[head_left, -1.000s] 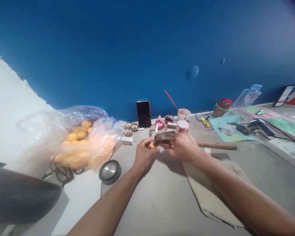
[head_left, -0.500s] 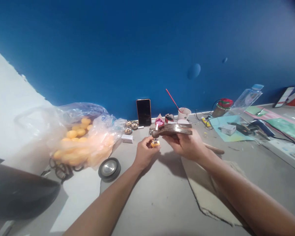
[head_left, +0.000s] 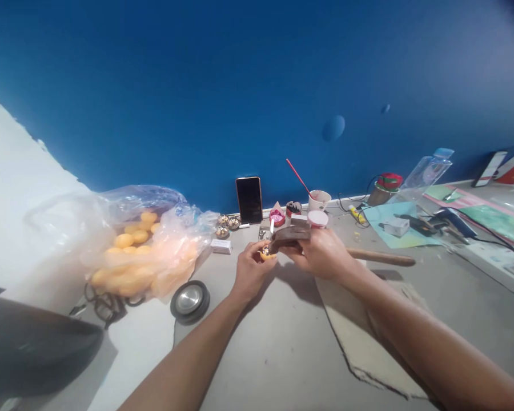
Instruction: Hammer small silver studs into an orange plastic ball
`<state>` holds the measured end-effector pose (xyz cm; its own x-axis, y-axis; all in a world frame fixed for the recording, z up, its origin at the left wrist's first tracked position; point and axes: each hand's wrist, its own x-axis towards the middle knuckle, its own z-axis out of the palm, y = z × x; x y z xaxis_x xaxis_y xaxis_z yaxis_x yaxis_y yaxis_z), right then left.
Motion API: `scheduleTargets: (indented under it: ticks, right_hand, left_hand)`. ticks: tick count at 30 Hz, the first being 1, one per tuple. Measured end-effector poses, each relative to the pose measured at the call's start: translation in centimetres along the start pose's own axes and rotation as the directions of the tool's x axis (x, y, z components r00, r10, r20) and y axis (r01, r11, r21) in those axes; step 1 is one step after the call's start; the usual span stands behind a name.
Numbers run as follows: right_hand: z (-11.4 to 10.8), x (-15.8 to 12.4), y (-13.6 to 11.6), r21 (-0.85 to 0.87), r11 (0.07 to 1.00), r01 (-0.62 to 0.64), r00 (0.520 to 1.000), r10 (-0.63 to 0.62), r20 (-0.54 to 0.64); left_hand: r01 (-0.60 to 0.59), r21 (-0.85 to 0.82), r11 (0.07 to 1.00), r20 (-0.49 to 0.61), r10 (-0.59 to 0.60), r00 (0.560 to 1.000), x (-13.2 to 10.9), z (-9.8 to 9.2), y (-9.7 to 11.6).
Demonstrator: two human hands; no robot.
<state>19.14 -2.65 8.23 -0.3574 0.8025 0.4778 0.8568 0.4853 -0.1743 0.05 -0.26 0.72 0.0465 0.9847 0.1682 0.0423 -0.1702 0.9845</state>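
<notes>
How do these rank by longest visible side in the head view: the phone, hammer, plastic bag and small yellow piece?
Largest to smallest:
1. Plastic bag
2. Hammer, partly hidden by the right hand
3. Phone
4. Small yellow piece, partly hidden in the left hand

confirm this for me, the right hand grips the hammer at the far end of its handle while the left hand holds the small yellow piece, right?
Not quite: the head view shows the right hand gripping the hammer close to its head, with the handle sticking out past the hand. The left hand does hold the small yellow piece.
</notes>
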Motion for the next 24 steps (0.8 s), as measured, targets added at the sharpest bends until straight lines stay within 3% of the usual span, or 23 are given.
scheduleTargets:
  ticks: [5,10,15,19,24]
  right_hand:
    - [0.1,-0.1,-0.1,0.003,0.999,0.050,0.981,-0.049,-0.188]
    - [0.2,-0.1,-0.2,-0.050,0.998,0.028,0.999,-0.028,-0.016]
    - [-0.1,-0.1,-0.5,-0.055,0.997,0.062,0.984,-0.070,-0.163]
    - [-0.2,-0.3,-1.0,-0.034,0.997,0.075,0.996,-0.076,-0.047]
    - [-0.3,-0.3,-0.9,-0.070,0.991,0.117,0.956,-0.132,-0.262]
  left_hand:
    - [0.053,-0.057,0.997,0.027,-0.051,0.998,0.0,0.1,-0.1]
    - [0.110,-0.087,0.990,0.027,-0.108,0.994,0.1,0.2,-0.1]
    - [0.123,-0.153,0.981,0.052,-0.116,0.992,0.1,0.1,0.0]
    - [0.111,-0.167,0.980,0.082,-0.099,0.992,0.1,0.0,0.0]
    - [0.115,-0.158,0.981,0.097,-0.100,0.990,-0.1,0.0,0.5]
